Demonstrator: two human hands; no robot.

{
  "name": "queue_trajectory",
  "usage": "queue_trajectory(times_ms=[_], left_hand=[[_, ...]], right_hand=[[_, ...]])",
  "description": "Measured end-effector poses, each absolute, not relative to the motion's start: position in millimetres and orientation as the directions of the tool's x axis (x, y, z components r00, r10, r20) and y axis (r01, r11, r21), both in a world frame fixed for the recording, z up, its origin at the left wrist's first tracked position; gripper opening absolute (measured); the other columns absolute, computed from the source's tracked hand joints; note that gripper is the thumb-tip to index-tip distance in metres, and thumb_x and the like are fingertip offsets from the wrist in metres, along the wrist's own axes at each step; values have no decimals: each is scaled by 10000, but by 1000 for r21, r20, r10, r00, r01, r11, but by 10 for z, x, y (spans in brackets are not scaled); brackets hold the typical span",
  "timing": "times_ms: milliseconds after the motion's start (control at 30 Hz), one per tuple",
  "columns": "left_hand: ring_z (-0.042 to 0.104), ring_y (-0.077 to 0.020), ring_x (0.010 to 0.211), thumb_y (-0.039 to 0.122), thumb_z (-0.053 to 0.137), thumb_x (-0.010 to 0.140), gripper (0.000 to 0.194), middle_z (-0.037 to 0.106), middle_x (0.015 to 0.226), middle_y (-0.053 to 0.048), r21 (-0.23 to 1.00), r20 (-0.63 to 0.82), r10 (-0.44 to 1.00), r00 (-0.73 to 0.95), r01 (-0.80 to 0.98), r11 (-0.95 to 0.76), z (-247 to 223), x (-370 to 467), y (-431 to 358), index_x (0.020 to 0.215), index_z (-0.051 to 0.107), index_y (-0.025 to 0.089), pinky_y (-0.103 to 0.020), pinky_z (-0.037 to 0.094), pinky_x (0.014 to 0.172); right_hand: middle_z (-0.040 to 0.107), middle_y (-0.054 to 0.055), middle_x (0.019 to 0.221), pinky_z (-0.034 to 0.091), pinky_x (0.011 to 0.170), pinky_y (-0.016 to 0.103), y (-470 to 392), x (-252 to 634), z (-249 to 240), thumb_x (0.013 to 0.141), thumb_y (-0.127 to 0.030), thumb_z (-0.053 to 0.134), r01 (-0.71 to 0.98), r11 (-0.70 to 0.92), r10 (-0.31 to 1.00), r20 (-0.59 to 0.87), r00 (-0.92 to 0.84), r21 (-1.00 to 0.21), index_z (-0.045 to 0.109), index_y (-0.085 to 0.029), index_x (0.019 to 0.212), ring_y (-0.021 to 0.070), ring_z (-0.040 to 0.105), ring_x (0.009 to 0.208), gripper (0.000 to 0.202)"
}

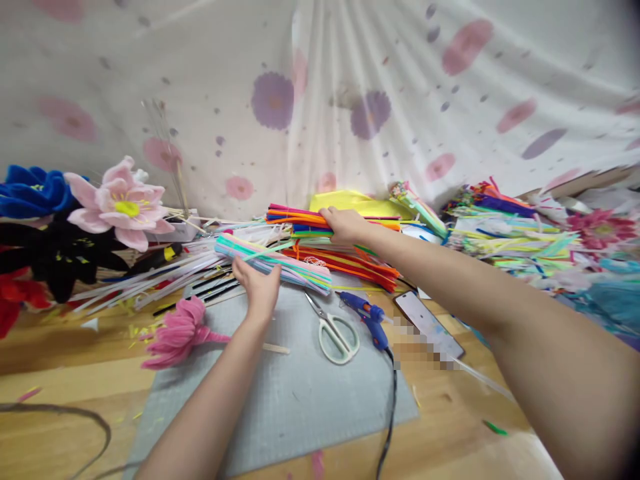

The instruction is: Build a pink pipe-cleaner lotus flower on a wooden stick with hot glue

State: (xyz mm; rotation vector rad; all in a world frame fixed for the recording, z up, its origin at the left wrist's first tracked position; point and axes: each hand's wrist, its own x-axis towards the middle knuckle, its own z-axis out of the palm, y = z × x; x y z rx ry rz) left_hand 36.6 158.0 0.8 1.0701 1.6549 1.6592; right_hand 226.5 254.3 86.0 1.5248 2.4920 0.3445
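Pastel pipe cleaners (280, 261) form a tied bundle above the mat, and my left hand (257, 283) is closed around its near side, thumb in view. Farther back, my right hand (345, 225) grips a bundle of bright pipe cleaners (295, 217) in orange, blue and red from above; its fingertips are partly hidden. Just below that lies a bundle of red-orange pipe cleaners (360, 265). A pink pipe-cleaner flower (180, 333) rests beside my left forearm, its stem pointing right.
On the grey cutting mat (300, 407) lie scissors (336, 333) and a blue glue gun (367, 317) with a trailing cord. A phone (425, 320) sits to the right. Finished flowers (123, 203) stand at left; more pipe-cleaner bundles (500, 233) pile up at right. A patterned curtain (320, 100) hangs behind.
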Motion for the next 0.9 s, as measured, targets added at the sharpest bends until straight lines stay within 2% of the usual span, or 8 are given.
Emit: queue_trajectory(times_ms=[67,133,200,267,433,567,667,900], left_hand=[[104,-290,1341,245,700,575,890,178,1413,-196,810,477,807,-347,530,-251,87,408,1562,1335,254,117,-437,130,1087],[77,-300,1345,329,705,582,917,172,1428,-173,536,605,793,72,700,-472,145,480,1631,1350,238,147,-467,103,1085],[110,-313,1338,400,723,546,982,232,1418,-167,313,535,728,430,699,-643,144,565,1761,1357,229,148,-493,97,1077],[179,-316,1319,472,731,500,1080,282,1391,-204,207,404,694,596,680,-704,79,638,1901,1359,207,82,-473,102,1077],[331,-303,1238,588,670,513,1068,386,1333,-192,120,231,710,666,704,-700,-127,703,2082,1349,251,73,-416,161,1057],[402,-295,1172,623,627,550,937,459,1276,-161,104,208,715,667,712,-695,-165,706,2119,1296,362,121,-415,216,1022],[418,-289,1156,624,609,577,884,479,1258,-157,91,208,709,674,708,-700,-185,707,2126,1272,396,122,-417,231,1015],[149,-329,1320,625,626,543,847,256,1417,-192,44,164,684,711,688,-725,-114,747,2206,1209,464,128,-455,199,1029]], right_hand=[[536,155,1069,420,699,329,2446,2269,725,754,-362,518,823,463,878,-45,-476,330,363,-147,1206,262,577,846,525],[530,166,1065,419,714,342,2335,2280,560,808,-292,439,774,527,837,-55,-545,351,353,-123,1232,262,568,867,464],[530,181,1054,413,756,360,2225,2305,382,841,-220,361,726,592,788,-63,-612,351,363,-76,1238,262,550,910,422],[527,198,1055,403,806,378,2144,2357,239,834,-235,387,709,629,760,-58,-648,318,386,-26,1225,275,526,962,442],[487,184,1206,388,896,372,2217,2585,287,662,-432,629,731,682,727,-117,-676,15,394,-69,1266,274,481,1081,743],[592,78,1132,413,862,285,2521,2788,578,800,-423,452,867,452,861,-154,-486,-211,555,-165,1132,191,554,1004,433],[635,66,1065,432,803,273,2730,2881,638,784,-276,450,948,312,926,-199,-320,-71,610,-166,1055,201,587,936,333],[595,80,1161,451,800,307,2971,2671,386,708,-172,506,898,425,782,-547,-299,116,598,-186,1122,235,593,958,424]])
